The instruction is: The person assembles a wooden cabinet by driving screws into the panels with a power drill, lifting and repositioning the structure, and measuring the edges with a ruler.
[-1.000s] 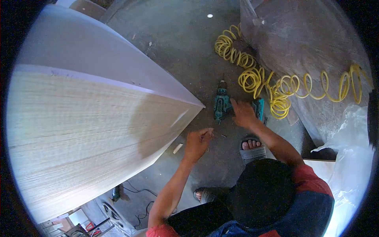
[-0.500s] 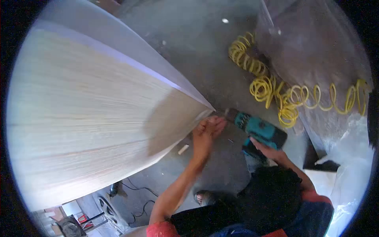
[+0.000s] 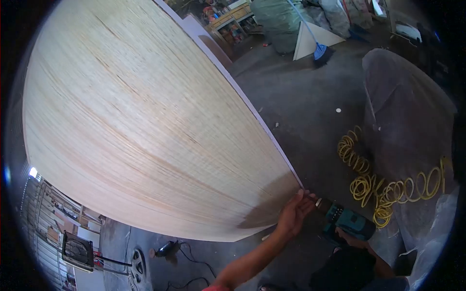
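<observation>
My right hand (image 3: 350, 238) is wrapped round the handle of a teal and black cordless drill (image 3: 353, 220). The drill's chuck points left, toward the near corner of a large pale wood-grain panel (image 3: 160, 121). At that corner is my left hand (image 3: 293, 213), its fingers drawn together between the panel's edge and the chuck. What those fingertips pinch, if anything, is too small to make out. The drill bit's tip is hidden by the fingers.
A coiled yellow air hose (image 3: 365, 190) lies on the floor at right beside a plastic-covered object (image 3: 405, 116). A blue broom (image 3: 321, 52) leans at the back. At lower left are a corded power tool (image 3: 167, 249) and a wheeled metal stand (image 3: 138, 266).
My view has tilted up, showing more of the panel and the room behind. Both hands and the drill appear lower and further right in view, still at the panel's corner.
</observation>
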`<state>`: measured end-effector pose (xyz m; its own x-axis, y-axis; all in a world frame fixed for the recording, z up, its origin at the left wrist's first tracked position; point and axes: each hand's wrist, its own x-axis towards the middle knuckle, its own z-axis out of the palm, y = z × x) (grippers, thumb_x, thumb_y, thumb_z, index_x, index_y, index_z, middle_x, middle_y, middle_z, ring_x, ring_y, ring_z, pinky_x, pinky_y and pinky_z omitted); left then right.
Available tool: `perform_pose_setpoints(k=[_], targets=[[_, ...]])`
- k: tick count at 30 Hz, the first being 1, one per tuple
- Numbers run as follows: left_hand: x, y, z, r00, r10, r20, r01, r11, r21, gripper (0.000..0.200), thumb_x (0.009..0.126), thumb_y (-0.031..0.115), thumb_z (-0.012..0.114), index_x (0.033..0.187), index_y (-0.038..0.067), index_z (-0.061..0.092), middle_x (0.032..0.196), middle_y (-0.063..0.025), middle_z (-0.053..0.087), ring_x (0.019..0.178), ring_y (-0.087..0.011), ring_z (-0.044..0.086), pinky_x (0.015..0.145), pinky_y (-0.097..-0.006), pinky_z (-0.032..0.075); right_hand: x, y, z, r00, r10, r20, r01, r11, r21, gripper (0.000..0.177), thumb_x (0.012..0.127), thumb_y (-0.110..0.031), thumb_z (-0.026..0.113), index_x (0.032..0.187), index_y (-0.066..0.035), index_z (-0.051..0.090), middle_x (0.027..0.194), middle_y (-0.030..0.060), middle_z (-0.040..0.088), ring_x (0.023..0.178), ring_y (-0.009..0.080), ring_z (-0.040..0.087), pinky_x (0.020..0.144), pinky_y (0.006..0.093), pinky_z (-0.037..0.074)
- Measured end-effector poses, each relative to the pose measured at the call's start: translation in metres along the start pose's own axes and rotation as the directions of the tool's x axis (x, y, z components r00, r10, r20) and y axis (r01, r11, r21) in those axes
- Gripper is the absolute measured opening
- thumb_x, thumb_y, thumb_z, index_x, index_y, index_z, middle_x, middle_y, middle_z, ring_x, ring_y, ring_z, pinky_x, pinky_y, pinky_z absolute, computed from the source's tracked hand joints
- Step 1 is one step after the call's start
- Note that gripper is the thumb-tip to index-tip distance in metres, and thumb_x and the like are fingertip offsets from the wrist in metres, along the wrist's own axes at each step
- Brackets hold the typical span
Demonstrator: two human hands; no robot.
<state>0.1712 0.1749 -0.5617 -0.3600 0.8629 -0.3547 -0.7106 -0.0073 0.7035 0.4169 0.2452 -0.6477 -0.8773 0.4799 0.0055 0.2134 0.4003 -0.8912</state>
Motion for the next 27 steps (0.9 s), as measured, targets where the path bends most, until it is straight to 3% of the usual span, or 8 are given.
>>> perform_pose_setpoints(k=[3, 6, 12, 15, 18, 21, 24, 27], targets=[[0.005, 0.002, -0.005, 1.0, -0.02, 0.005, 0.02, 0.999, 0.045, 0.033, 0.093, 0.034, 0.056, 0.107, 0.004, 0.057, 0.105, -0.0108, 0.063, 0.103, -0.0226, 0.058, 0.094, -0.0378, 0.043, -0.01, 0.041, 0.021, 0.909, -0.416, 0.015, 0.374, 0.802, -0.466, 0.022, 0.092, -0.022, 0.055, 0.107, -0.008, 0.061, 0.092, 0.0078, 0.061, 0.087, 0.0192, 0.059, 0.08, 0.0306, 0.046], [0.002, 0.01, 0.002, 1.0, -0.018, 0.015, 0.016, 0.987, 0.157, 0.032, 0.094, 0.034, 0.056, 0.105, 0.005, 0.058, 0.103, -0.0108, 0.063, 0.101, -0.0225, 0.059, 0.093, -0.038, 0.044, -0.013, 0.06, 0.033, 0.999, 0.023, 0.022, -0.03, 0.925, 0.38, 0.029, 0.091, -0.022, 0.054, 0.117, -0.009, 0.055, 0.099, 0.0073, 0.059, 0.089, 0.0217, 0.059, 0.081, 0.0315, 0.046], [-0.007, 0.02, 0.014, 0.997, 0.017, 0.071, -0.025, 0.993, 0.115, 0.029, 0.095, 0.036, 0.052, 0.1, 0.008, 0.059, 0.097, -0.0069, 0.063, 0.096, -0.0223, 0.06, 0.091, -0.0376, 0.044, -0.01, -0.008, 0.0, 0.886, -0.462, 0.047, 0.406, 0.722, -0.561, 0.032, 0.095, -0.021, 0.047, 0.125, -0.01, 0.049, 0.102, 0.0067, 0.056, 0.088, 0.0195, 0.058, 0.081, 0.0292, 0.046], [-0.01, 0.024, 0.015, 0.994, 0.041, 0.101, -0.051, 0.994, 0.101, 0.031, 0.095, 0.037, 0.051, 0.101, 0.008, 0.059, 0.099, -0.0072, 0.063, 0.098, -0.0214, 0.059, 0.09, -0.0374, 0.044, -0.011, -0.005, 0.002, 0.988, -0.01, 0.155, -0.01, 0.991, 0.131, 0.035, 0.093, -0.019, 0.05, 0.127, -0.011, 0.049, 0.102, 0.0049, 0.054, 0.086, 0.0165, 0.056, 0.077, 0.0269, 0.045], [-0.015, 0.029, 0.016, 0.989, 0.065, 0.132, -0.087, 0.981, 0.175, 0.031, 0.096, 0.037, 0.05, 0.101, 0.007, 0.059, 0.1, -0.0077, 0.064, 0.1, -0.0206, 0.059, 0.089, -0.0373, 0.045, -0.006, 0.009, 0.007, 0.882, 0.191, 0.431, -0.27, 0.954, 0.129, 0.071, 0.086, -0.012, 0.057, 0.147, -0.006, 0.022, 0.15, 0.0104, 0.029, 0.138, 0.025, 0.029, 0.113, 0.0401, 0.024], [-0.019, 0.032, 0.021, 0.983, 0.096, 0.157, -0.126, 0.974, 0.191, 0.031, 0.097, 0.035, 0.048, 0.101, 0.006, 0.06, 0.101, -0.0081, 0.064, 0.099, -0.0197, 0.059, 0.089, -0.0378, 0.045, -0.005, 0.015, 0.019, 0.84, -0.54, -0.056, 0.469, 0.773, -0.426, 0.036, 0.092, -0.016, 0.049, 0.128, -0.013, 0.048, 0.11, -0.0002, 0.051, 0.078, 0.0069, 0.051, 0.065, 0.0214, 0.043], [-0.023, 0.03, 0.022, 0.979, 0.155, 0.135, -0.183, 0.957, 0.224, 0.029, 0.098, 0.032, 0.047, 0.099, 0.006, 0.06, 0.098, -0.0078, 0.064, 0.098, -0.0193, 0.06, 0.089, -0.0374, 0.046, -0.012, 0.008, 0.016, 0.936, -0.35, -0.018, 0.331, 0.899, -0.288, 0.037, 0.094, -0.015, 0.046, 0.131, -0.014, 0.045, 0.105, -0.0017, 0.049, 0.072, 0.0042, 0.048, 0.062, 0.0173, 0.04], [-0.027, 0.038, 0.022, 0.975, 0.14, 0.173, -0.178, 0.958, 0.226, 0.029, 0.099, 0.032, 0.046, 0.098, 0.006, 0.06, 0.096, -0.0077, 0.064, 0.095, -0.0184, 0.06, 0.088, -0.0373, 0.046, -0.015, 0.04, 0.026, 0.916, 0.213, 0.339, -0.345, 0.85, 0.398, 0.04, 0.094, -0.015, 0.046, 0.133, -0.015, 0.041, 0.099, -0.0034, 0.047, 0.068, 0.0031, 0.045, 0.061, 0.0143, 0.038]])
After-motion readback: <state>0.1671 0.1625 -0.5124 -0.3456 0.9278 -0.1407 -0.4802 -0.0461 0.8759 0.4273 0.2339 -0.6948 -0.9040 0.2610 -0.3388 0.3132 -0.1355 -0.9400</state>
